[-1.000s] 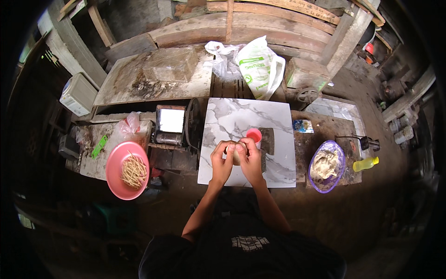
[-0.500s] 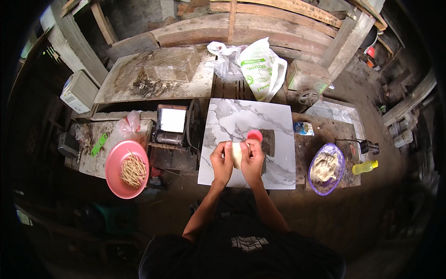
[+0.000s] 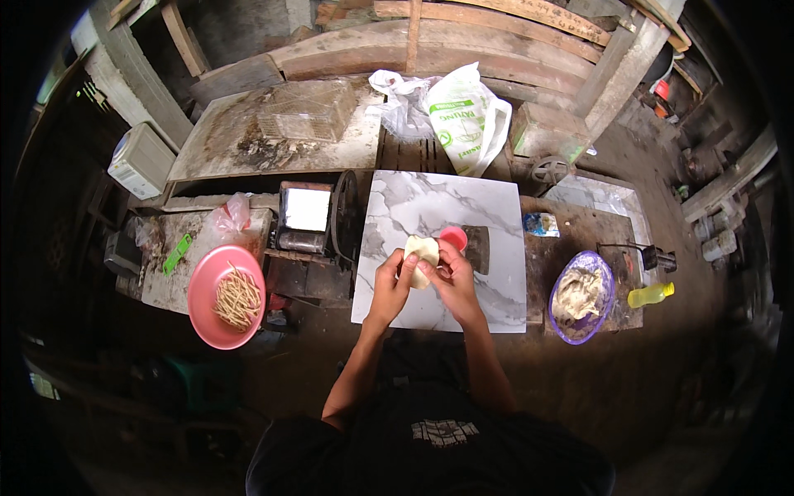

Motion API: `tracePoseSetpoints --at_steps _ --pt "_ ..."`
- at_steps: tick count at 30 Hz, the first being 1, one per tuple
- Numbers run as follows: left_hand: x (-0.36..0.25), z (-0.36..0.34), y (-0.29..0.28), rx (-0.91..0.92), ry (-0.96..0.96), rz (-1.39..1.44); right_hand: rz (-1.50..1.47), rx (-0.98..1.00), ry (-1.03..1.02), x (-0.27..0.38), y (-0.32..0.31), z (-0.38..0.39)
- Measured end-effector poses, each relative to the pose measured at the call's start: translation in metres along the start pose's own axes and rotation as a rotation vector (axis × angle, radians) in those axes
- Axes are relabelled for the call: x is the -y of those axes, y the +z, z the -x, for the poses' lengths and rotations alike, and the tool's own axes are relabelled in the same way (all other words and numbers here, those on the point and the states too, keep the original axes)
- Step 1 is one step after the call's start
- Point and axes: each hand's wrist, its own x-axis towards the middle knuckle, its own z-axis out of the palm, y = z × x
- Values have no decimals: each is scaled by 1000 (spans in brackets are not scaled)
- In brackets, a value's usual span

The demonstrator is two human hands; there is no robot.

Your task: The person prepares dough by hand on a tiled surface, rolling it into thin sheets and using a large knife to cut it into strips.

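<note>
A pale, flattened piece of dough (image 3: 423, 249) is held up between both my hands over the marble-patterned board (image 3: 488, 198). My left hand (image 3: 392, 279) grips its left edge, thumb on the face towards me. On the other side my right hand (image 3: 455, 281) pinches it, its thumb pressed across the lower middle. Just beyond my right fingers sits a small pink cup or lid (image 3: 453, 237), partly covered by them. A dark rectangular patch or plate (image 3: 476, 250) lies on the board right of it.
To the left, a pink basin (image 3: 205, 285) holds thin pale sticks beside a roller machine with a wheel (image 3: 346, 217). A purple bowl of dough (image 3: 610, 291) and a yellow bottle (image 3: 651, 295) are on the right. Plastic bags (image 3: 468, 120) stand behind the board.
The dough has been turned and raised so more of its flat face shows above my fingers. My thumbs have shifted from upright at its sides to lying across it.
</note>
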Motion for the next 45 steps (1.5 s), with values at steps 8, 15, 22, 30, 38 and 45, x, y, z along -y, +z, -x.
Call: tracePoseSetpoints --at_steps 8,15,22,30,38,45 --pt "1 1 -4 -34 167 -248 -151 -22 25 -3 -3 4" --pt "-1 5 -4 -132 130 -234 -145 -146 -42 3 4 5" --pt "2 8 -4 -120 34 -140 -162 -137 -19 -4 1 7" --pt "10 -2 -4 8 155 -53 -150 -54 106 2 -2 12" --pt "4 1 5 -112 10 207 -15 -164 -36 -1 4 6" --pt "-5 -4 -6 -12 -86 240 -13 -73 38 4 3 -2"
